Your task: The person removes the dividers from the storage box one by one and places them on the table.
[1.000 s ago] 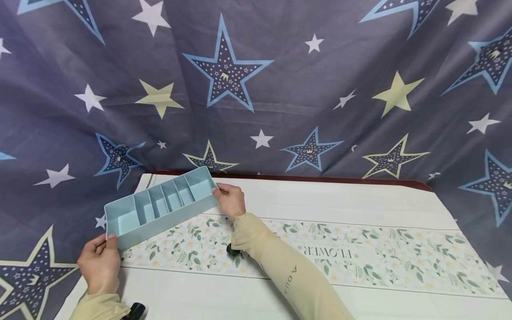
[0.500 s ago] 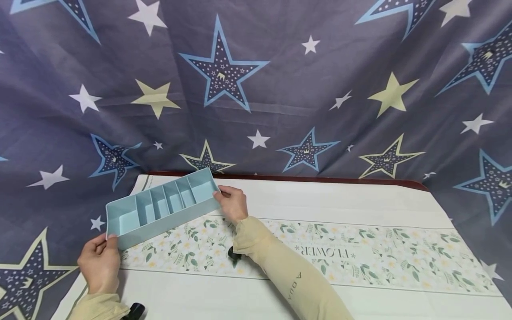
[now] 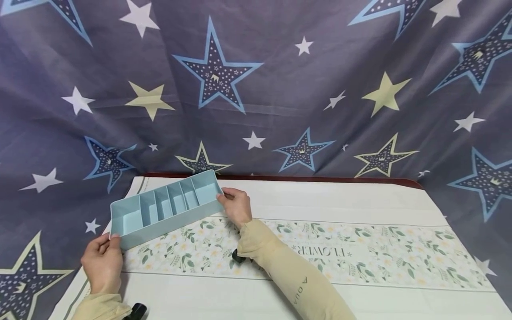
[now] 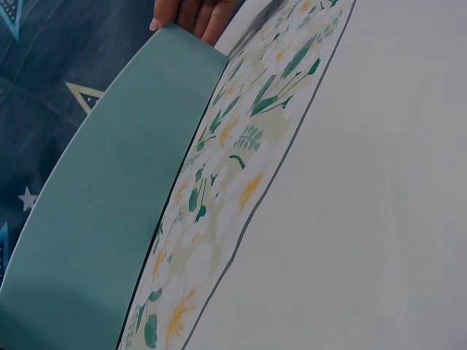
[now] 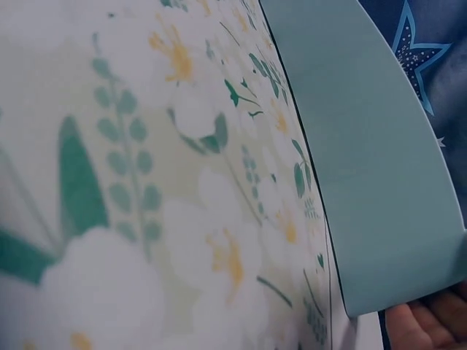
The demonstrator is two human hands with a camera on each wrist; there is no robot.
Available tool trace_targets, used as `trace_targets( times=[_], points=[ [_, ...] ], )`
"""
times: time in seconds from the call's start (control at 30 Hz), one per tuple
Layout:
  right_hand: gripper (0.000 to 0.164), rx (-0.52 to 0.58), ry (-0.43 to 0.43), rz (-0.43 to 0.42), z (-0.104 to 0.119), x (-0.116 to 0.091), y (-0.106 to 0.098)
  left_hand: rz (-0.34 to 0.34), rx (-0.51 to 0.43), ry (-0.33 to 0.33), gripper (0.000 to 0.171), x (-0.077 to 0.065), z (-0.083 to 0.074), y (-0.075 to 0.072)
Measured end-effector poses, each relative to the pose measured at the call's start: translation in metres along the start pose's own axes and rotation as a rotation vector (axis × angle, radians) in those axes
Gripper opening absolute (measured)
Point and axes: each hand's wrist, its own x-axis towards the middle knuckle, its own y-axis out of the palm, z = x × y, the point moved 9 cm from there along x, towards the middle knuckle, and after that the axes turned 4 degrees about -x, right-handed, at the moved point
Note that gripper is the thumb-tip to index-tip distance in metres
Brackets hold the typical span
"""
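Observation:
A light blue-green divider box (image 3: pixel 165 224) with several compartments slants across the far left of the table, its compartments showing no contents. My left hand (image 3: pixel 103 262) pinches its near left corner, thumb over the rim. At the opposite end my right hand (image 3: pixel 237 206) grips the right corner, thumb against the front wall. The left wrist view shows the box's long wall (image 4: pixel 124 168), with fingers (image 4: pixel 193 16) at its far end. In the right wrist view, fingertips (image 5: pixel 423 324) touch the box's lower corner. Whether the base touches the table cannot be told.
A white tablecloth (image 3: pixel 320 200) with a floral band (image 3: pixel 384 258) covers the table. Its dark red back edge (image 3: pixel 288 178) meets a star-patterned curtain (image 3: pixel 272 89), which also hangs at both sides. A black device (image 3: pixel 138 311) sits at the left wrist, another (image 3: pixel 238 256) at the right.
Both hands and the box have shifted slightly to the right over the tablecloth. The head view has turned a little, so the background slides left. The grip looks the same.

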Motion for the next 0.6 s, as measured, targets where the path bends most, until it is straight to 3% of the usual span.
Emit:
trace_targets(
  times=[0.07,0.33,0.6],
  points=[
    [0.029,0.001,-0.005,0.0,0.0,-0.001,-0.002,0.009,-0.008,0.005,0.04,-0.008,-0.01,0.0],
    [0.031,-0.013,-0.003,0.004,-0.002,-0.002,-0.01,0.011,-0.003,0.027,0.04,-0.007,-0.009,0.008],
    [0.027,-0.026,-0.011,-0.011,-0.002,-0.005,-0.02,0.011,-0.008,0.04,0.036,0.011,0.017,0.019]
  ],
)
